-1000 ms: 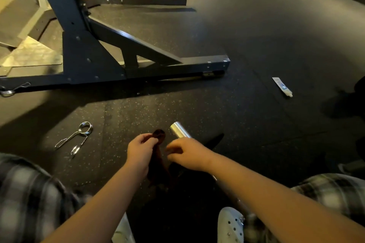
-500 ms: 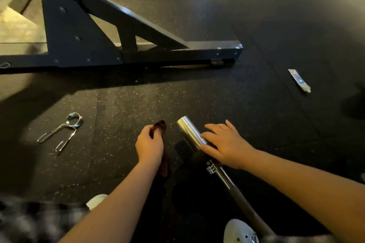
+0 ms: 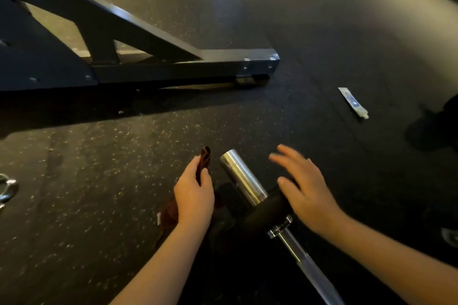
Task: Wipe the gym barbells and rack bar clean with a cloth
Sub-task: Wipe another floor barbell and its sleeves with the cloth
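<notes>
A chrome barbell lies on the dark rubber floor, its sleeve end pointing away from me, with a small black plate on the sleeve against the collar. My left hand grips a dark red-brown cloth, just left of the sleeve; more of the cloth hangs below the hand. My right hand is over the right side of the sleeve and plate with fingers spread straight, blurred by motion. Whether it touches the plate I cannot tell.
The dark steel rack base runs across the floor ahead, its end foot at centre. A white tube lies on the floor to the right. A metal spring collar sits at the left edge.
My right hand has lifted off the sleeve and shifted right, with the fingers spread. The view has moved closer and left. My left hand keeps its hold on the cloth.
</notes>
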